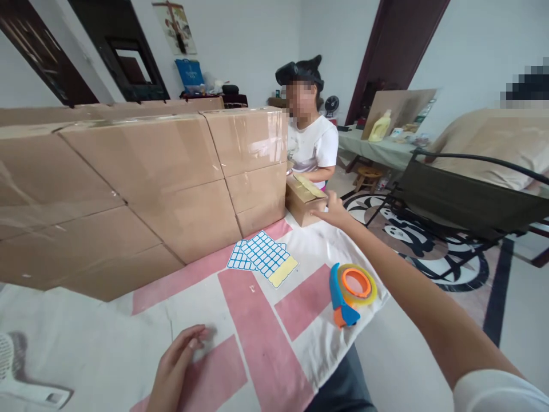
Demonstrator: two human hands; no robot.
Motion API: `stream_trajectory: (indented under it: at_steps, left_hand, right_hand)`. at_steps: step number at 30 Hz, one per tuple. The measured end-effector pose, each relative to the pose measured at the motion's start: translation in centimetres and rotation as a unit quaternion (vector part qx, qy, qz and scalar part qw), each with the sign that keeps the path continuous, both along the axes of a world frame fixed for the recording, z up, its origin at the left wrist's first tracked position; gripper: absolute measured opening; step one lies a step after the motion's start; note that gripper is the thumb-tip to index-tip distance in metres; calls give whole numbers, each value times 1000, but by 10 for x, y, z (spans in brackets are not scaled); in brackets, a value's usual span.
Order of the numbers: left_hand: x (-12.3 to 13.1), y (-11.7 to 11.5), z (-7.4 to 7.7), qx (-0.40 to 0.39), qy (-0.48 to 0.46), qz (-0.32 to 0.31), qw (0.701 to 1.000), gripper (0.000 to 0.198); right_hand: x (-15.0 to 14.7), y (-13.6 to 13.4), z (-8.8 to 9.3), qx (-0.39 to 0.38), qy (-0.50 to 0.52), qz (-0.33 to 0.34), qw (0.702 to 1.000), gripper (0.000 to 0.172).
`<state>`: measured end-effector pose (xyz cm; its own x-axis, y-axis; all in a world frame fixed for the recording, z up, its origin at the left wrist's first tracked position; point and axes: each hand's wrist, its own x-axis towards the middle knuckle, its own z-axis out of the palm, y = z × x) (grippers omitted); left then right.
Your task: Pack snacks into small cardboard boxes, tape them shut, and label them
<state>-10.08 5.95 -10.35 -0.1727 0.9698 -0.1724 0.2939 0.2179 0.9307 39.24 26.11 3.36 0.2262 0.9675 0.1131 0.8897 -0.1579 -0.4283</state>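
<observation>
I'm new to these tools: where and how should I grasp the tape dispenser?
Likely best by the long blue bar of the tape dispenser, from the picture's left: that narrow bar runs along its left edge, beside the broad tape roll.

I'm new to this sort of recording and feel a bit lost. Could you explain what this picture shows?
There is no machine here: a person works with two bare hands, and a camera worn on their head took this single view, looking forward and down.

The right hand touches a small cardboard box; how firmly is unclear. The left hand, loosely curled near the pink-and-white cloth, holds nothing visible.

On the cloth lie blue-lined label sheets, a tape dispenser and, at the left edge, a white brush-like object. Large cardboard boxes form a wall behind. Beyond the small box is another person.
</observation>
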Motion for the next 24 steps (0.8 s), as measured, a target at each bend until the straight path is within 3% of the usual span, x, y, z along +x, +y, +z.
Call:
stream_trajectory:
  at_steps: [3, 6, 10, 12, 15, 20, 24]
  left_hand:
    - [0, -4, -2, -5, -9, -45, 999, 51]
    - [3, -6, -4, 4, -2, -102, 995, 44]
    - [11, -4, -3, 19, 29, -151, 988, 39]
    - [13, -3, 0, 28, 37, -153, 987, 38]
    - [16, -4, 6, 35, 36, -154, 987, 37]
    - [19, -10, 18, 49, 24, -155, 986, 33]
    - [17, -19, 22, 77, 10, -162, 984, 30]
  right_hand:
    - [32, -61, -3, -84, 29, -1, 996, 50]
    - [51, -124, -31, -221, 68, -15, 973, 37]
    - [48, -164, -68, -248, 53, -54, 966, 19]
    - [41, -163, -70, -235, 39, -62, 969, 18]
    - [28, -146, -52, -202, 22, -66, 977, 17]
    - [-13, -90, -16, -152, -131, -75, 977, 50]
    - [-61, -50, -16, -170, -195, -28, 965, 47]
